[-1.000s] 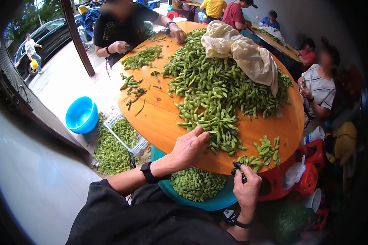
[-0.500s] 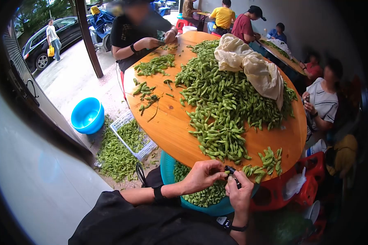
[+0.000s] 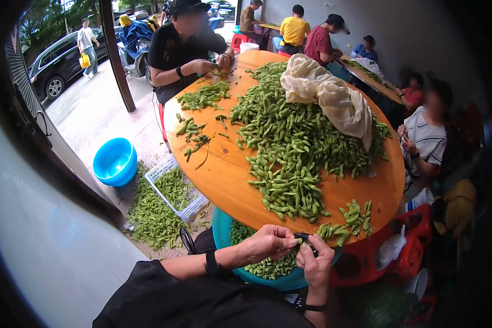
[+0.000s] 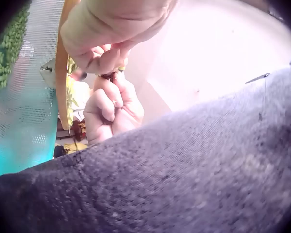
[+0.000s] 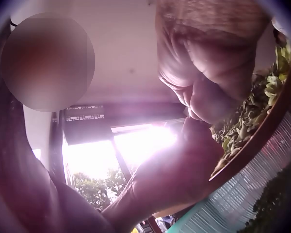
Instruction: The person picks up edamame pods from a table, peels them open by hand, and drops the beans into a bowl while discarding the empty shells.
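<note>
Over the front edge of the table (image 3: 240, 208), my two hands meet. My left hand (image 3: 268, 243) pinches a small green pod (image 3: 299, 241), mostly hidden by the fingers. My right hand (image 3: 316, 262) grips a small black tool (image 3: 301, 235) whose tip is right at the pod; its exact kind I cannot tell. In the left wrist view, the fingertips of both hands come together around the pod. A large heap of green soybean pods (image 3: 284, 169) covers the tabletop beyond my hands, and a smaller bunch of pods (image 3: 341, 232) lies just past my right hand.
Below my hands stands a teal basin (image 3: 220, 232) holding green beans (image 3: 268, 269). A cream cloth (image 3: 333, 98) drapes the heap. On the floor at left are a blue basin (image 3: 115, 162), a white crate (image 3: 189, 213) and loose pods (image 3: 153, 218). Red stools (image 3: 361, 265) stand right; a person (image 3: 183, 54) sits opposite.
My left hand has moved from the heap's near edge down to the right hand, bringing a pod to the black tool. Over the last half second both hands stay together there.
</note>
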The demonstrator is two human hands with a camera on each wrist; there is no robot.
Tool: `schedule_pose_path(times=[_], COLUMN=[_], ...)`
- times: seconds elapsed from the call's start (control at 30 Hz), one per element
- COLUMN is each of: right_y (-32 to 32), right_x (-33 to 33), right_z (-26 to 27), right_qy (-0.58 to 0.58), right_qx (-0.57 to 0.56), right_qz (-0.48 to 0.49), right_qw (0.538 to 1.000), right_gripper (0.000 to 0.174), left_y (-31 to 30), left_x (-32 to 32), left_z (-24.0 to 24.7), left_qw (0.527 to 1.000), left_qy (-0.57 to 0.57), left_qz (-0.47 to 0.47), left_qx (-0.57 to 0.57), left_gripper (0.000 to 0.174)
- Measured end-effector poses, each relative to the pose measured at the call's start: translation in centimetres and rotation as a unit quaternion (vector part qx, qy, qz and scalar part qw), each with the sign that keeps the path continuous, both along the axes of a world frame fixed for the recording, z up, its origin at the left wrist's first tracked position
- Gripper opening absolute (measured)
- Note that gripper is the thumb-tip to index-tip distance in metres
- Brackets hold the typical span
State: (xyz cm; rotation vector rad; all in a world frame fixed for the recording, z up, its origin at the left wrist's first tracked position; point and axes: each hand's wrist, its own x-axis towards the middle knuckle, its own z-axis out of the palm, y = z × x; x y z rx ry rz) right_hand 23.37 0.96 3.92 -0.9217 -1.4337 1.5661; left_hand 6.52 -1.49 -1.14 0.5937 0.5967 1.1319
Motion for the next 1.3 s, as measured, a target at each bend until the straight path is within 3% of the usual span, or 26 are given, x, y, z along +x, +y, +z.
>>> schedule_pose_path(times=[0.07, 0.13, 0.17, 0.2, 0.23, 0.37, 0.5, 0.63, 0.7, 0.77, 0.83, 0.9, 0.97, 1.23, 1.3], right_y=[0.0, 0.1, 0.2, 0.3, -0.1, -0.6, -0.6, -0.8, -0.5, -0.5, -0.4, -0.1, 0.0, 0.2, 0.6], right_x=[0.2, 0.2, 0.2, 0.2, -0.3, -0.9, -0.9, -0.8, -0.7, -0.6, -0.8, -0.8, -0.7, -0.7, -0.2], right_z=[-0.4, -0.7, -0.7, -0.5, 0.4, -0.1, 0.1, 0.2, -0.1, -0.3, -0.4, -1.0, -1.4, -0.6, -1.5], right_qy=[-0.040, -0.080, -0.162, -0.242, -0.256, -0.275, -0.259, -0.256, -0.248, -0.242, -0.250, -0.254, -0.236, -0.249, -0.197], right_qx=[0.048, 0.094, 0.182, 0.267, 0.295, 0.377, 0.358, 0.317, 0.306, 0.295, 0.291, 0.293, 0.216, 0.258, 0.167], right_qz=[-0.007, -0.016, -0.030, -0.044, -0.049, -0.054, -0.035, -0.016, -0.005, 0.007, 0.008, 0.003, -0.019, -0.024, 0.013], right_qw=[0.998, 0.992, 0.969, 0.932, 0.919, 0.883, 0.896, 0.913, 0.919, 0.924, 0.923, 0.922, 0.947, 0.933, 0.966], right_gripper=[0.007, 0.008, 0.010, 0.013, 0.016, 0.017, 0.016, 0.015, 0.014, 0.014, 0.013, 0.014, 0.015, 0.021, 0.021], left_y=[-0.1, -0.2, -0.4, -0.5, -0.5, -0.5, -0.7, -1.0, -1.2, -1.5, -1.4, -1.5, -1.5, -1.3, -1.4], left_x=[-0.1, -0.3, -0.3, -0.3, -0.3, -0.7, -1.0, -1.5, -1.7, -1.7, -1.9, -1.2, -1.6, -1.2, -1.3], left_z=[0.3, 1.3, 1.7, 2.0, 2.1, 2.8, 2.4, 2.4, 1.8, 1.4, 0.3, 0.2, 1.2, 0.9, 0.9], left_qw=[0.998, 0.993, 0.993, 0.955, 0.883, 0.966, 0.974, 0.958, 0.946, 0.896, 0.948, 0.973, 0.974, 0.977, 0.980], left_qy=[-0.050, 0.118, 0.117, 0.275, 0.422, 0.248, 0.217, 0.263, 0.298, 0.394, 0.271, 0.196, 0.212, 0.197, 0.177], left_qz=[-0.027, 0.002, -0.003, 0.053, 0.106, -0.011, -0.024, -0.048, -0.046, -0.021, -0.064, -0.017, -0.022, -0.016, -0.017], left_qx=[-0.017, 0.025, 0.023, 0.101, 0.178, 0.077, 0.064, 0.104, 0.121, 0.202, 0.153, 0.118, 0.082, 0.080, 0.084], left_gripper=[0.021, 0.022, 0.022, 0.024, 0.026, 0.031, 0.032, 0.034, 0.034, 0.032, 0.032, 0.031, 0.035, 0.033, 0.032])
